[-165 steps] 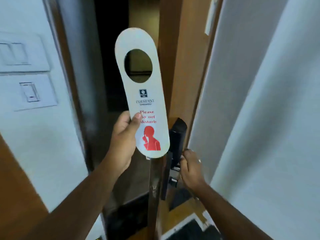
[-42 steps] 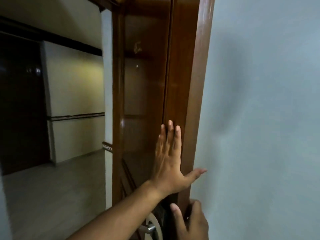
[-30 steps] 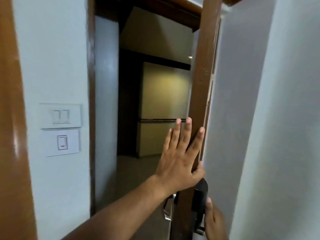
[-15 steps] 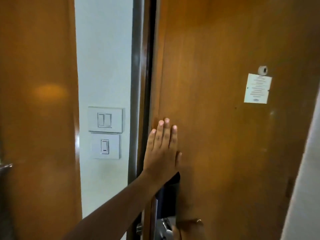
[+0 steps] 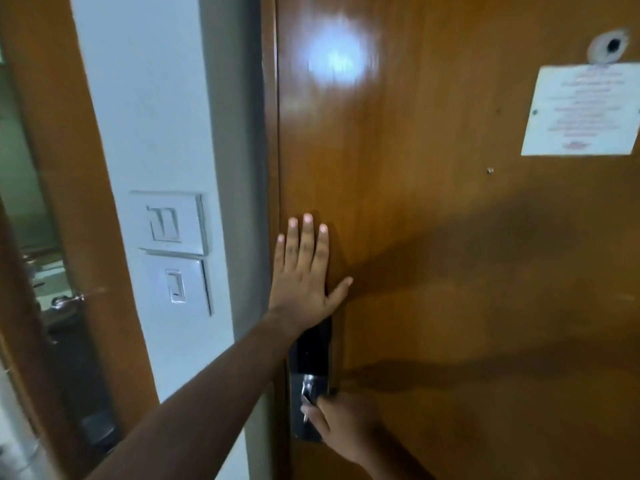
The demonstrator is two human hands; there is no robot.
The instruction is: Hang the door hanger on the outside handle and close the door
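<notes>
The glossy orange-brown wooden door (image 5: 450,271) fills most of your view and sits flush against the brown frame (image 5: 268,133) at its left edge, so it looks shut or within a hair of it. The door hanger is nowhere in view; judging by the task, it should be on the outside handle, behind the door. Your left hand (image 5: 304,271) lies flat on the wood just above the tall black lock plate (image 5: 311,358), fingers straight and spread, holding nothing; placed near the latch edge, it presses where a push seats the door best. Your right hand (image 5: 343,427) is curled at the silver inside lever (image 5: 306,398) low on that plate, probably to ease the latch home, though blur hides how tightly it grips. On the white wall, the pale switch plates (image 5: 171,251) play no part.
</notes>
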